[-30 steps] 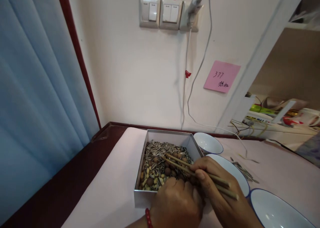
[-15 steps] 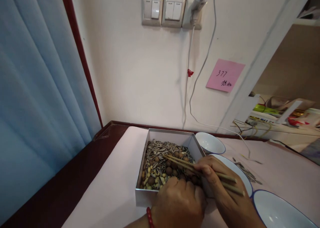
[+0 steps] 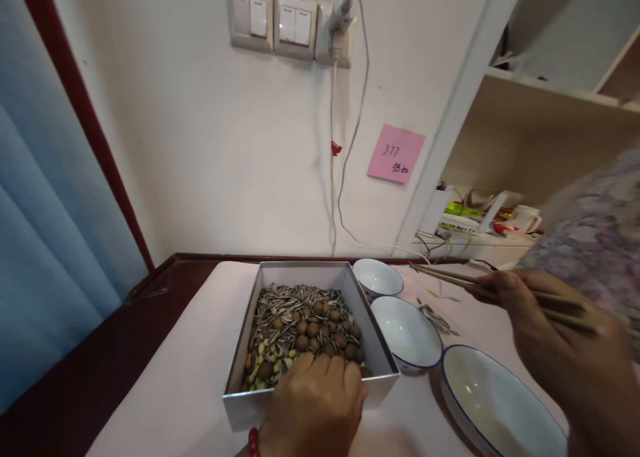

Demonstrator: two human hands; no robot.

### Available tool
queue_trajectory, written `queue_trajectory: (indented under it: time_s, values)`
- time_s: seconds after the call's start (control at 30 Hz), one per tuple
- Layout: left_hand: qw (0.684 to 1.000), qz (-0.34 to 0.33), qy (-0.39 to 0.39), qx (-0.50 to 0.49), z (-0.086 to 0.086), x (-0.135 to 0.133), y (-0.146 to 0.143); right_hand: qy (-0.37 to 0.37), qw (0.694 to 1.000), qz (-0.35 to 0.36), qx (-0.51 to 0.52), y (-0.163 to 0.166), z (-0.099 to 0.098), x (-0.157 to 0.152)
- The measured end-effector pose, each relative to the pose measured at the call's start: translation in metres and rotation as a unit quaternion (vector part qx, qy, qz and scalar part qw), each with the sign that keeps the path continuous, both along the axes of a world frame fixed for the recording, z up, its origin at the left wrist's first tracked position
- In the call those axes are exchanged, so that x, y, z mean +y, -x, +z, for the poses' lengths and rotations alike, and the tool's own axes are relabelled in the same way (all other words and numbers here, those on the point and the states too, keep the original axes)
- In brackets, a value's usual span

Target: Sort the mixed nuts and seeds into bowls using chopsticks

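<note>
My right hand grips a pair of wooden chopsticks, raised to the right above the table. Their tips are close together; whether a seed is between them I cannot tell. My left hand, wearing a red bead bracelet, is curled over the near wall of a silvery-white open box, its fingertips hidden inside. In the box lie striped sunflower seeds, round brown nuts and pale yellow-green kernels. Loose seeds lie on the table beyond the bowls.
A small bowl, a middle bowl and a larger bowl, white with blue rims, line the box's right side. A white cable hangs down the wall to the table. Patterned fabric shows at far right.
My right hand has lifted the chopsticks out of the box and swung them right, past the bowls. My left hand stays at the box's near wall. The view has turned right.
</note>
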State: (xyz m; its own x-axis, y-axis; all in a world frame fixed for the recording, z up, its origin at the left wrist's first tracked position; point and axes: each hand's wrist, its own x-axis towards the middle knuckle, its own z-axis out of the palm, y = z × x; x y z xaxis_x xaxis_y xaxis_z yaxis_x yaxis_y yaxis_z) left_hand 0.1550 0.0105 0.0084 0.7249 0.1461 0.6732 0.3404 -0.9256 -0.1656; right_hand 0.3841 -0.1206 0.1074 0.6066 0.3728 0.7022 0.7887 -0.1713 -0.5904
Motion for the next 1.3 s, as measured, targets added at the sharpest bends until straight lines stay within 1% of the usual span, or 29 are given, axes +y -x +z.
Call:
queue_trajectory:
  time_s: [0.07, 0.13, 0.17, 0.23, 0.3, 0.37, 0.47, 0.53, 0.6, 0.67, 0.8, 0.97, 1.13, 1.3]
  values:
    - [1.0, -0.003, -0.007, 0.002, -0.001, 0.001, 0.0, 0.047, 0.999, -0.006, -0.004, -0.017, -0.004, 0.0]
    - [1.0, -0.004, -0.014, 0.001, -0.002, 0.002, 0.0, 0.073, 0.997, -0.017, -0.021, -0.023, -0.006, 0.003]
    - [1.0, -0.004, -0.017, 0.0, -0.002, 0.003, 0.0, 0.07, 0.997, -0.018, -0.028, -0.021, -0.006, 0.005]
    - [1.0, -0.003, -0.019, -0.001, -0.002, 0.003, -0.001, 0.027, 0.999, 0.003, -0.022, -0.009, -0.006, 0.009]
    - [1.0, -0.001, -0.017, 0.002, -0.001, 0.002, -0.001, -0.032, 0.998, 0.056, 0.007, 0.01, -0.005, 0.012]
    - [1.0, 0.0, -0.013, 0.004, -0.001, 0.001, -0.001, -0.057, 0.99, 0.125, 0.038, 0.031, -0.007, 0.017]
    - [1.0, 0.001, -0.01, -0.001, 0.001, -0.001, -0.002, -0.015, 0.97, 0.239, 0.051, 0.061, -0.014, 0.027]
    - [1.0, 0.006, -0.009, -0.011, 0.001, -0.001, -0.002, 0.015, 0.953, 0.3, 0.05, 0.076, -0.02, 0.036]
    - [1.0, 0.011, -0.011, -0.023, 0.001, -0.002, -0.003, 0.034, 0.939, 0.339, 0.055, 0.087, -0.027, 0.046]
    - [0.999, 0.016, -0.013, -0.039, -0.001, -0.003, -0.004, 0.048, 0.928, 0.363, 0.063, 0.095, -0.032, 0.054]
    - [0.998, 0.019, -0.021, -0.06, -0.006, -0.004, -0.005, 0.079, 0.914, 0.388, 0.091, 0.101, -0.04, 0.062]
    - [0.997, 0.022, -0.031, -0.063, -0.007, -0.004, -0.006, 0.101, 0.906, 0.398, 0.104, 0.104, -0.048, 0.067]
    - [0.997, 0.026, -0.032, -0.063, -0.006, -0.004, -0.006, 0.078, 0.911, 0.393, 0.104, 0.106, -0.054, 0.07]
    - [0.998, 0.023, -0.02, -0.053, -0.007, -0.004, -0.006, 0.061, 0.913, 0.39, 0.103, 0.104, -0.054, 0.068]
